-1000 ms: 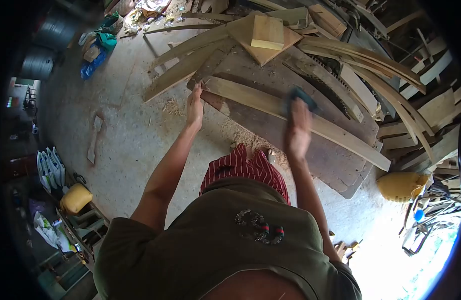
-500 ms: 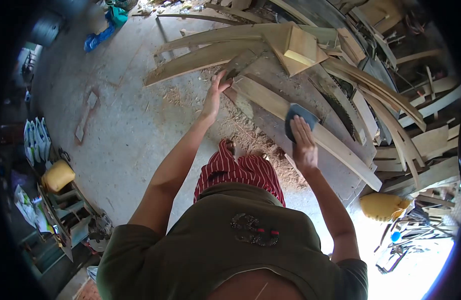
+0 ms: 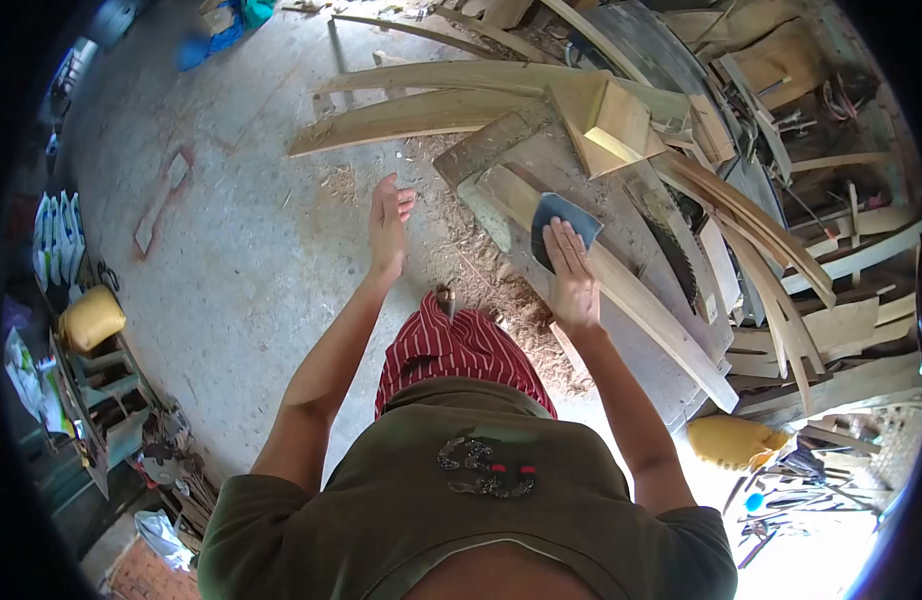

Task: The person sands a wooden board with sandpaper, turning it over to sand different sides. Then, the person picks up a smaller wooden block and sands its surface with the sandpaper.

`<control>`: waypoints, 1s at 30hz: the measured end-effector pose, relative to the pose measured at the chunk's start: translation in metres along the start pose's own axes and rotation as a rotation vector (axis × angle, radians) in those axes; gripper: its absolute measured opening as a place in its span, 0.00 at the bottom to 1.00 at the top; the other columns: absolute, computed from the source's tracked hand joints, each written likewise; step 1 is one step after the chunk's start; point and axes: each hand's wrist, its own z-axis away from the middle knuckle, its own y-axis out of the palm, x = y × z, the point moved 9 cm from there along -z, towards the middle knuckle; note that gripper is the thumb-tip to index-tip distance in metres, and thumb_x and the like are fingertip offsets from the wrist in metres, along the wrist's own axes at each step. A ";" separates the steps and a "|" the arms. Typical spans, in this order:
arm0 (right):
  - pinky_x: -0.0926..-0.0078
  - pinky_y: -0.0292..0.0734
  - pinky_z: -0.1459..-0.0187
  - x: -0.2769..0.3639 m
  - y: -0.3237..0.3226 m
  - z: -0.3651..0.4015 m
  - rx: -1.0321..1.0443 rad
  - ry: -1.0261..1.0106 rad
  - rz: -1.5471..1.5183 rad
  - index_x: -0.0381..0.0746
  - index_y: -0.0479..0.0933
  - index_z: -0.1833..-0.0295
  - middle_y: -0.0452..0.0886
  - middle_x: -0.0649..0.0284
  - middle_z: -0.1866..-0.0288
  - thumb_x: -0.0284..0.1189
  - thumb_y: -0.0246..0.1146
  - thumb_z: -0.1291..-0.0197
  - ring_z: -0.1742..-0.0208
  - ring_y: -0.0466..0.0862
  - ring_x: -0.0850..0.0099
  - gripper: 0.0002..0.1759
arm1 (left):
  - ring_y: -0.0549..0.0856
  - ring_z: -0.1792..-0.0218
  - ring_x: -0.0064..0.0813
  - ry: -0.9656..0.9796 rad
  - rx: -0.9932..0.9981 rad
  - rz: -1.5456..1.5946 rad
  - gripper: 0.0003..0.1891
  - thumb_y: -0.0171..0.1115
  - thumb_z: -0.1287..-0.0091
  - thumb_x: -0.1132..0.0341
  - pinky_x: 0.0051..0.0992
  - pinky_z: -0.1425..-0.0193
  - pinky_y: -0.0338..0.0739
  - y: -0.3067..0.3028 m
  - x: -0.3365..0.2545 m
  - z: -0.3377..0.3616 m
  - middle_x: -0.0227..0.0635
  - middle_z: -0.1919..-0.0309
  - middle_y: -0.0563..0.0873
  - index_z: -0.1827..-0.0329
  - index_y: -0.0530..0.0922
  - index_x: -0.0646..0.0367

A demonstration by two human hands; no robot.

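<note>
A long, pale wooden board (image 3: 641, 310) lies aslant on the low worktable (image 3: 671, 365). My right hand (image 3: 577, 285) presses a dark sheet of sandpaper (image 3: 571, 215) against the board's upper face, fingers together over its near part. The sheet spans the board's width, and its far edge curls up a little. My left hand (image 3: 389, 225) hangs in the air left of the table, holding nothing. Its fingers are slightly bent and apart from the thumb, away from the board.
Curved wooden pieces (image 3: 411, 120) and a wooden block (image 3: 621, 125) lie at the table's far end. A saw blade (image 3: 676, 255) and stacked strips (image 3: 751, 235) are on the right. Sawdust (image 3: 511, 290) covers the floor by my feet. A yellow container (image 3: 736, 443) stands at lower right.
My left hand has let go of the board's far end and drawn back toward me. My right hand shows farther left in view with the sandpaper; the whole view has shifted too.
</note>
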 end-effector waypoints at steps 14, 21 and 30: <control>0.61 0.64 0.25 0.011 -0.007 -0.011 0.045 -0.134 0.028 0.33 0.72 0.32 0.71 0.54 0.27 0.19 0.60 0.47 0.25 0.69 0.61 0.32 | 0.83 0.52 0.26 0.032 0.284 0.025 0.22 0.49 0.20 0.57 0.28 0.44 0.78 0.082 -0.011 0.031 0.38 0.44 0.84 0.31 0.72 0.60; 0.62 0.65 0.26 0.010 -0.005 0.001 0.052 -0.308 0.117 0.37 0.72 0.31 0.71 0.58 0.26 0.20 0.62 0.49 0.26 0.70 0.63 0.34 | 0.82 0.55 0.22 -0.006 0.145 0.087 0.18 0.50 0.21 0.59 0.25 0.47 0.78 0.058 0.008 0.041 0.35 0.48 0.85 0.34 0.74 0.58; 0.63 0.66 0.27 0.085 0.032 -0.091 0.027 -0.482 -0.017 0.33 0.74 0.36 0.76 0.55 0.32 0.24 0.57 0.44 0.29 0.73 0.62 0.27 | 0.83 0.58 0.21 0.024 0.022 0.036 0.15 0.53 0.22 0.62 0.22 0.53 0.79 0.022 0.021 0.057 0.37 0.55 0.86 0.38 0.77 0.58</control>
